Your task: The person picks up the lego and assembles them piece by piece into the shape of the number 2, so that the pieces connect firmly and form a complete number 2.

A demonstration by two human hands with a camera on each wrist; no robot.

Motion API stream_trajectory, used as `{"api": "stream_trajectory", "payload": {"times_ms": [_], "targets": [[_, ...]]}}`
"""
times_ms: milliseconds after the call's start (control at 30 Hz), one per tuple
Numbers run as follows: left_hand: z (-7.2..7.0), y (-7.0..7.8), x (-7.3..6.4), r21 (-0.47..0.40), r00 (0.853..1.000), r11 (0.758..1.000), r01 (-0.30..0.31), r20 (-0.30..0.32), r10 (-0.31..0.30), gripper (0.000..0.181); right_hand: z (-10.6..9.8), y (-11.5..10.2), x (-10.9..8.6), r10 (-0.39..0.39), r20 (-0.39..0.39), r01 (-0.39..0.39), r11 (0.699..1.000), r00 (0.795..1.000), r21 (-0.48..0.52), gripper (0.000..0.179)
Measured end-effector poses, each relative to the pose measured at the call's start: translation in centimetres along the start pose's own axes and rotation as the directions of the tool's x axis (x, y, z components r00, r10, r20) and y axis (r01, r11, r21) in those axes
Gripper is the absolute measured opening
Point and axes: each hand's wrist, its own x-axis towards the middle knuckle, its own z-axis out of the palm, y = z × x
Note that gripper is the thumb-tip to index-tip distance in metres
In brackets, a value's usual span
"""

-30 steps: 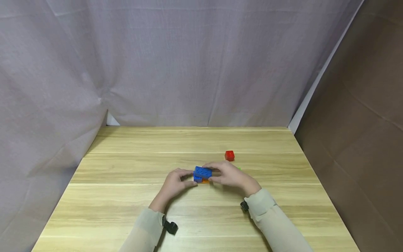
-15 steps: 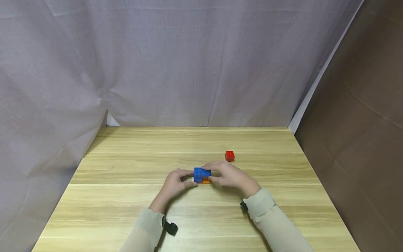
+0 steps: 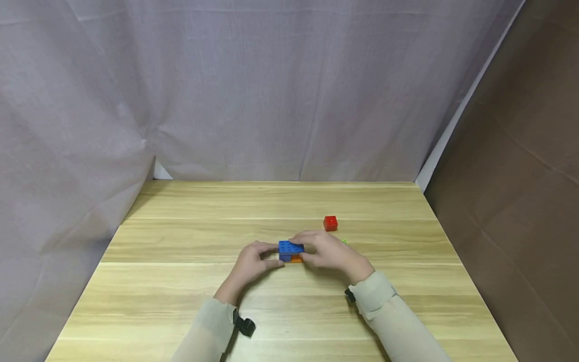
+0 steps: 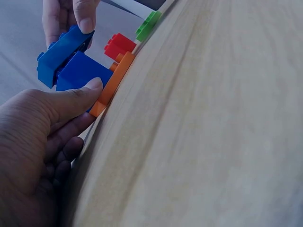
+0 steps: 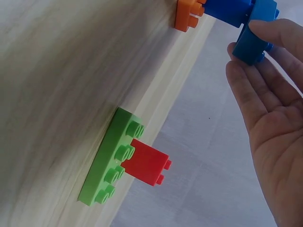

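A long blue brick (image 3: 287,249) lies across the top of a smaller blue brick (image 4: 81,72), overhanging it to the right. Seen from the left wrist, the long brick tilts a little, with a gap between the two. Beneath them an orange flat brick (image 4: 111,86) rests on the table. My left hand (image 3: 250,262) grips the lower blue brick and the orange one at their left end, thumb in front. At the right end my right hand (image 3: 327,253) pinches the long blue brick between thumb and fingers.
Behind my right hand stands a red brick (image 3: 330,223) on the wooden table (image 3: 181,286). A light green flat brick (image 5: 106,158) lies beside it, mostly hidden by that hand in the head view. Grey cloth (image 3: 235,90) hangs behind the table.
The long blue brick has come down slightly and turned from askew to nearly in line with the bricks under it. My left hand has stayed in place.
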Motion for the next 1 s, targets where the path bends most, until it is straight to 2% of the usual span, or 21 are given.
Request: {"api": "stream_trajectory", "payload": {"times_ms": [333, 500, 633, 767, 1000], "targets": [[-0.2, 0.0, 0.0, -0.007, 1.000, 1.000, 0.002, 0.015, -0.002, 0.046, 0.0, -0.4, 0.0, -0.029, -0.009, 0.029, 0.999, 1.000, -0.038, 0.041], [-0.7, 0.5, -0.3, -0.099, 0.999, 0.995, -0.006, 0.039, 0.010, 0.049, 0.0, -0.4, -0.1, -0.034, -0.008, 0.034, 0.999, 0.999, -0.038, 0.041], [-1.1, 1.2, -0.4, -0.181, 0.998, 0.982, -0.059, 0.010, 0.062, 0.044, 0.1, -0.3, -0.1, -0.055, -0.013, 0.055, 0.997, 0.998, -0.046, 0.041], [-1.3, 1.8, -0.2, -0.178, 0.993, 0.977, -0.117, -0.013, 0.117, 0.038, 0.1, -0.1, -0.1, -0.053, -0.024, 0.052, 0.997, 0.998, -0.057, 0.040], [-1.2, 2.0, -0.2, -0.224, 0.993, 0.968, -0.114, -0.008, 0.115, 0.037, 0.1, -0.1, -0.1, -0.035, -0.005, 0.034, 0.998, 0.999, -0.045, 0.040]]}}
